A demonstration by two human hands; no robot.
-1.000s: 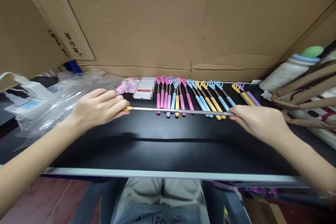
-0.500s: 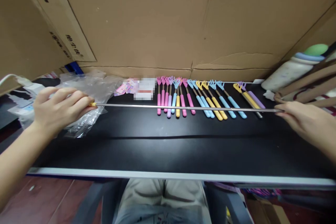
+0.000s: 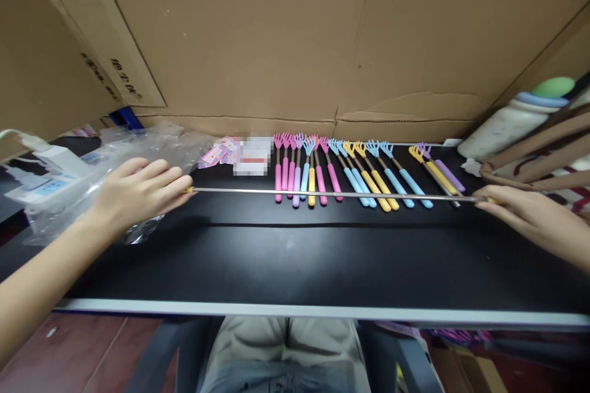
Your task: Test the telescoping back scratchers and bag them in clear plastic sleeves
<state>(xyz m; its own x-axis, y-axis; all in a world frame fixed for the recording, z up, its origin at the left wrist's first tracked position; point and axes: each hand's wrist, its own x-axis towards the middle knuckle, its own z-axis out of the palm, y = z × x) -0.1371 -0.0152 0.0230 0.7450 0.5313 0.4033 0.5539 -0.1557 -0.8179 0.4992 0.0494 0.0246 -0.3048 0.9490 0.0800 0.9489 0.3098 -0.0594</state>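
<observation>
A long thin metal telescopic rod [image 3: 332, 194] with yellow ends stretches level above the black table [image 3: 295, 258]. My left hand [image 3: 138, 193] pinches its left yellow end, over the edge of a clear plastic bag [image 3: 115, 153]. My right hand [image 3: 516, 212] grips its right end at the far right. Behind the rod lies a row of several small claw-headed scratchers [image 3: 350, 169] with pink, blue, yellow and purple handles, side by side.
Cardboard sheets [image 3: 295, 37] wall the back and left. A white power strip [image 3: 41, 181] sits at the left under the plastic. A white bottle with a green cap [image 3: 516, 120] and a strapped bag [image 3: 544, 159] stand at the right. Small pink packets [image 3: 219, 152] lie near the scratchers.
The rod was pulled out much longer as my hands moved apart, then both hands came slightly inward again, the left one moving right.
</observation>
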